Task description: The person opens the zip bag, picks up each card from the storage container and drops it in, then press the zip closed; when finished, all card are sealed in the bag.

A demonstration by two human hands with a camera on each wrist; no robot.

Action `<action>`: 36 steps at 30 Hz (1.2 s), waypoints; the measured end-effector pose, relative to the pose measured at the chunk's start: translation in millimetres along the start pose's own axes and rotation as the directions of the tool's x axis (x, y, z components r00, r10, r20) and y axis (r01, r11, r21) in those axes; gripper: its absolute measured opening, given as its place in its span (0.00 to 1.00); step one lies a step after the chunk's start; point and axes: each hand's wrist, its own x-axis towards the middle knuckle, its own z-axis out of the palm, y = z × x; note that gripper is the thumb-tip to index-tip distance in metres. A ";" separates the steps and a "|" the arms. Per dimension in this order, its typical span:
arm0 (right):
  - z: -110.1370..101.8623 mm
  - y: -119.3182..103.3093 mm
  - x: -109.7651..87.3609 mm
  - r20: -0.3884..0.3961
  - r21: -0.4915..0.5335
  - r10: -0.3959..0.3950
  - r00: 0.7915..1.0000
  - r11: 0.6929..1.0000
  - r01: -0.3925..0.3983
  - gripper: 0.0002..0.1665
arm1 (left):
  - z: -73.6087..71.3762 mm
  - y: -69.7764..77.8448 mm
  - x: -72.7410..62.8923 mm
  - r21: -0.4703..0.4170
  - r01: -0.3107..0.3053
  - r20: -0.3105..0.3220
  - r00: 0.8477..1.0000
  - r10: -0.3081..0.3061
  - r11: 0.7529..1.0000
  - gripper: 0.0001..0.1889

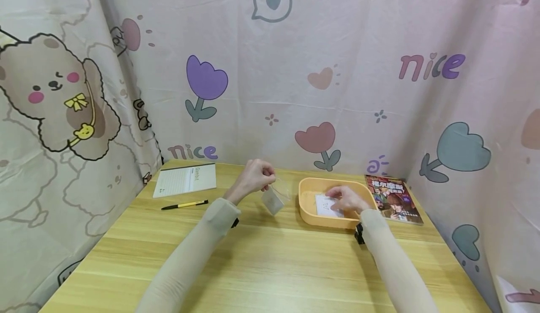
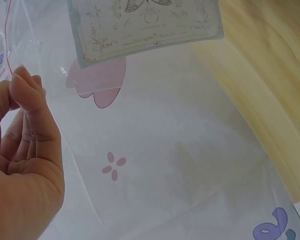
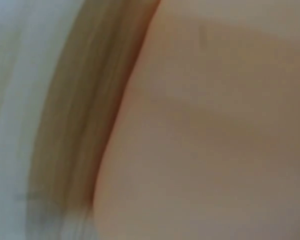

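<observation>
In the head view my left hand (image 1: 256,176) is raised above the table and pinches the top edge of a clear plastic zip bag (image 1: 283,190). A pale card (image 1: 273,202) hangs low in the bag. The left wrist view shows that card (image 2: 152,30) with a butterfly print and a blue-grey border, near the pinching fingers (image 2: 37,107). My right hand (image 1: 349,199) reaches into an orange tray (image 1: 305,215), its fingers apart over a white card with a drawing (image 1: 324,206). The right wrist view is blurred and shows only a peach-orange surface.
A lined notebook (image 1: 185,180) lies at the back left, with a yellow and black pen (image 1: 184,204) in front. To the right of the tray is a colourful magazine (image 1: 396,199). A printed curtain (image 1: 270,83) hangs behind the wooden table (image 1: 278,266).
</observation>
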 end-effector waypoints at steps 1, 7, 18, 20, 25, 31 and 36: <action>0.5 -0.4 -0.5 0.002 -0.019 -0.020 1.000 1.000 0.020 0.27 | 0.0 -0.3 -0.1 0.002 0.002 0.002 1.000 -0.002 1.000 0.05; 3.5 0.9 0.6 -0.004 -0.011 -0.009 1.000 1.000 0.009 0.27 | 0.4 -1.1 -0.7 0.004 0.015 0.007 1.000 -0.015 1.000 0.05; 6.3 1.0 4.3 -0.015 -0.034 0.020 1.000 0.999 -0.021 0.28 | 0.6 -3.2 -0.7 0.004 0.025 0.004 1.000 -0.025 1.000 0.05; 6.1 0.4 3.5 -0.012 -0.025 0.018 1.000 1.000 -0.019 0.28 | 0.6 -3.1 -0.7 0.006 0.022 0.004 1.000 -0.022 1.000 0.05; 6.0 0.9 3.1 -0.009 -0.031 0.002 1.000 1.000 -0.003 0.27 | 0.6 -3.1 -0.9 -0.001 0.021 0.000 1.000 -0.021 1.000 0.06; 6.5 2.6 3.6 -0.012 -0.049 -0.016 1.000 0.999 0.015 0.27 | 0.8 -4.7 -1.0 0.001 0.031 -0.005 1.000 -0.031 1.000 0.05; 6.1 0.8 2.9 -0.016 -0.033 0.000 1.000 0.999 0.000 0.28 | 0.7 -4.7 -1.8 0.000 0.024 -0.003 1.000 -0.024 1.000 0.05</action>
